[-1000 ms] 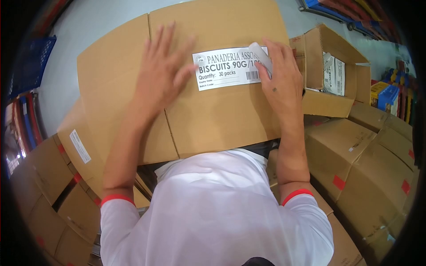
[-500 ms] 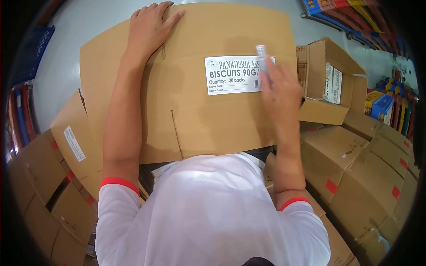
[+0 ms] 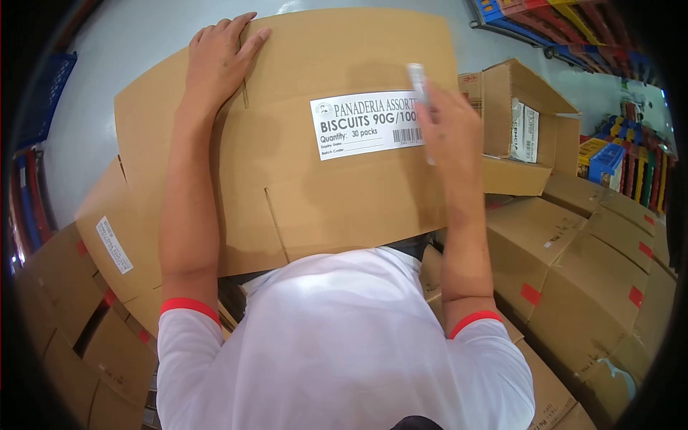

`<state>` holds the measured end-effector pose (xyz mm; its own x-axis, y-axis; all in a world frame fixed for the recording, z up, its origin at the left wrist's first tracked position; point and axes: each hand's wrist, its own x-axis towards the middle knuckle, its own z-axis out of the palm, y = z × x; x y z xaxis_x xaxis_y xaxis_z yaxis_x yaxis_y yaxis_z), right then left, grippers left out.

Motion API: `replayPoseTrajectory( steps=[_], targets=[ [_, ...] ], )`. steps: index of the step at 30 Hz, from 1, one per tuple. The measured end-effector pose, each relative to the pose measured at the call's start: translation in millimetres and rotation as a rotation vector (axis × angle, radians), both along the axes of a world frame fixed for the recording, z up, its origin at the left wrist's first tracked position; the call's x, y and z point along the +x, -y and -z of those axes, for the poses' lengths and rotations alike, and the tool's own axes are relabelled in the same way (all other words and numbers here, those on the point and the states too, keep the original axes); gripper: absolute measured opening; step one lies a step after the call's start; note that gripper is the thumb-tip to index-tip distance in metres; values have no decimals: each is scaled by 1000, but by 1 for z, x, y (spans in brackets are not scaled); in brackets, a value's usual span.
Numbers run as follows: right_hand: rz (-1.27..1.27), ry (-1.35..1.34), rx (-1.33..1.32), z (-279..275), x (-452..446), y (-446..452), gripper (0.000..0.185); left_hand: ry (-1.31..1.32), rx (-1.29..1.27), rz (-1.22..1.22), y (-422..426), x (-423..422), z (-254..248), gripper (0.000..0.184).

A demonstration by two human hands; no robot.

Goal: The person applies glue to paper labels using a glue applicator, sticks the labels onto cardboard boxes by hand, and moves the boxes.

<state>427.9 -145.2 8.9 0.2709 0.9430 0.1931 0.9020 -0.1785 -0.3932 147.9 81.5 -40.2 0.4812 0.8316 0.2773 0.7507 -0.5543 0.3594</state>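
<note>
A large flat sheet of folded cardboard (image 3: 344,193) lies in front of my torso. It bears a white printed label (image 3: 358,136) that reads PANADERIA and BISCUITS. My left hand (image 3: 218,57) rests on the cardboard near its far left edge, thumb apart from the fingers. Over the label's right end, my right hand (image 3: 453,125) is closed around a slim whitish stick-shaped tool (image 3: 416,74), which is smeared by motion. Its exact kind cannot be made out. Part of the label's right side is hidden by this hand.
An opened carton (image 3: 527,129) holding printed white packs stands at the right. Closed cartons (image 3: 580,287) with red tape are stacked below it. At left, another labelled cardboard piece (image 3: 118,236) sits over more cartons. Colourful crates (image 3: 566,21) stand at the upper right, a blue crate (image 3: 54,97) at far left.
The view has shifted slightly, moving the cardboard and left hand a little left. My right hand has moved slightly relative to the label, uncovering more of its print.
</note>
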Motion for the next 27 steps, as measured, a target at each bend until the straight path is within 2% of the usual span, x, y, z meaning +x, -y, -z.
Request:
replayPoseTrajectory(
  steps=[2, 4, 6, 8, 10, 11, 17, 21, 24, 26, 27],
  targets=[
    [66, 62, -65, -10, 17, 8, 41, 1, -126, 21, 0, -1, -5, 52],
    [140, 117, -130, -15, 8, 15, 38, 64, -48, 36, 14, 5, -6, 53],
    [-131, 110, -42, -10, -31, 22, 39, 112, 28, 55, 33, 7, -8, 54],
    [-204, 14, -62, -13, -67, 36, 43, -47, 18, 331, 54, -1, -13, 56],
    [-282, -83, -76, -13, -74, 35, 47, -157, 29, 427, 83, -7, -18, 56],
    [-236, -100, -78, -13, -66, 35, 44, -248, 32, 519, 94, -10, -20, 57],
    [-36, -290, -123, -18, -25, 32, 46, -324, 6, 467, 116, -15, -28, 57],
    [95, -522, -2, -15, -9, 31, 53, -324, -69, 485, 143, -25, -34, 58],
    [150, -654, 104, -8, 2, 31, 52, -393, -157, 617, 167, -35, -38, 62],
    [163, -725, 149, -6, 9, 29, 51, -448, -161, 672, 171, -32, -41, 74],
    [180, -765, 205, -6, 13, 28, 50, -447, -161, 667, 169, -26, -43, 74]
  ],
)
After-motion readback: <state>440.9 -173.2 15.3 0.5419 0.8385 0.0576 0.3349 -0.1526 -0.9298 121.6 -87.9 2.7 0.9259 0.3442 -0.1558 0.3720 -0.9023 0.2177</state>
